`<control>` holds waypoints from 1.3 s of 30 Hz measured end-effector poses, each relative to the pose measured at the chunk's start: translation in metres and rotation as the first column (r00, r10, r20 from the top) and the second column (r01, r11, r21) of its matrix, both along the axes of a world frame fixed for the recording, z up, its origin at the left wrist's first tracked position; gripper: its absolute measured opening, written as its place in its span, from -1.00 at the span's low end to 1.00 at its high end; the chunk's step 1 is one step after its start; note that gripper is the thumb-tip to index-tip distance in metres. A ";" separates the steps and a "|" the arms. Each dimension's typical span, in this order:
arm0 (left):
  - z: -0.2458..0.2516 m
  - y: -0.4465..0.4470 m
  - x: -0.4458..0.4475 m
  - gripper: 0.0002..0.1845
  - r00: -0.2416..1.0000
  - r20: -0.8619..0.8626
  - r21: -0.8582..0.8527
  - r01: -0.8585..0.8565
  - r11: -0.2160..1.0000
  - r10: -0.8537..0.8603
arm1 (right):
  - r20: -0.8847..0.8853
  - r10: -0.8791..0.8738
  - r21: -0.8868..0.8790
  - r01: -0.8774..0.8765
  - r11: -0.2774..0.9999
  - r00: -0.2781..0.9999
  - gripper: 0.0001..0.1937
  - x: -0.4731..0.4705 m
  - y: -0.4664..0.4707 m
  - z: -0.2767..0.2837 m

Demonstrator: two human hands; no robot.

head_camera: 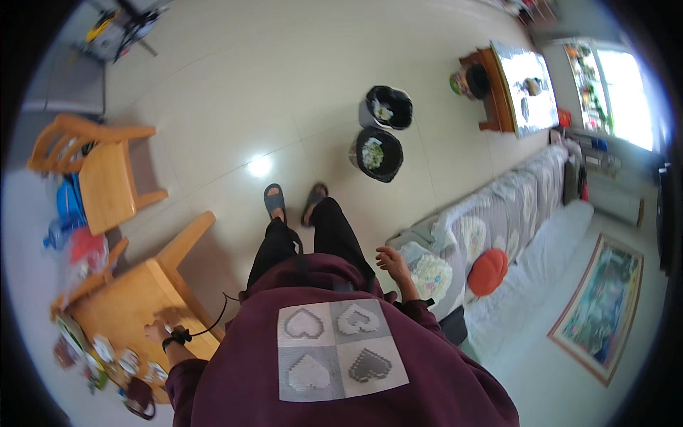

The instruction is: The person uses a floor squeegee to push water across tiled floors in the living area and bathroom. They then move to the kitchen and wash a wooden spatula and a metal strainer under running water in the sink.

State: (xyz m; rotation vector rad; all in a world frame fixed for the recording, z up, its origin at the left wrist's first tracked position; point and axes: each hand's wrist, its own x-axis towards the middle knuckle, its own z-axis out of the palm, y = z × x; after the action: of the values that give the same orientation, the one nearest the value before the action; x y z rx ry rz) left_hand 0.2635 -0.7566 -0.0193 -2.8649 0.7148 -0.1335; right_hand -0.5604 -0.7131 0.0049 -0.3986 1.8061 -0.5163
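My left hand point(156, 332) is over the wooden table point(128, 291) at my left side, with a dark band and a cable at the wrist. A small white spot shows beside its fingers, too blurred to tell whether the hand holds anything. My right hand point(392, 261) hangs beside my hip near the sofa, holding nothing, its fingers loosely bent and apart. On the table, close to my left hand, are a white cup point(129, 361) and a dark brown mug point(140, 397). Two bins with black liners, a nearer bin point(392, 163) and a farther bin point(404, 109), stand on the floor ahead, with pale green-white scraps inside.
A wooden chair point(106, 187) stands left, with a blue plastic bottle point(63, 230) beyond it. The covered sofa point(501, 203) runs along the right, bearing an orange cushion point(487, 272). A glossy-topped wooden low table point(499, 88) is farther ahead on the right. The floor point(256, 96) is tiled.
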 end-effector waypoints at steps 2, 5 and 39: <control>0.005 -0.049 -0.007 -0.61 0.990 -0.048 -0.005 0.135 0.991 -0.135 | 0.027 -0.026 0.000 0.026 1.000 0.999 -0.75 0.001 -0.004 -0.005; -0.006 -0.121 -0.019 -0.68 0.911 -0.050 -0.052 0.408 0.912 -0.410 | 0.067 -0.003 0.150 -0.007 0.989 0.998 -0.75 -0.004 -0.014 -0.019; 0.162 -1.122 -0.718 -0.64 -0.519 -0.451 -0.809 0.580 0.088 -0.726 | -0.037 0.115 -0.329 -0.121 0.937 0.993 -0.76 -0.454 -1.150 -0.106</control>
State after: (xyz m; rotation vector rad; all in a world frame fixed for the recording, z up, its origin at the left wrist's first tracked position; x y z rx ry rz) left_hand -0.4544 -1.8787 0.1422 -1.2067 2.9041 1.5535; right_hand -1.0144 -1.8627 -0.1006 -0.7398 1.7001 -0.7360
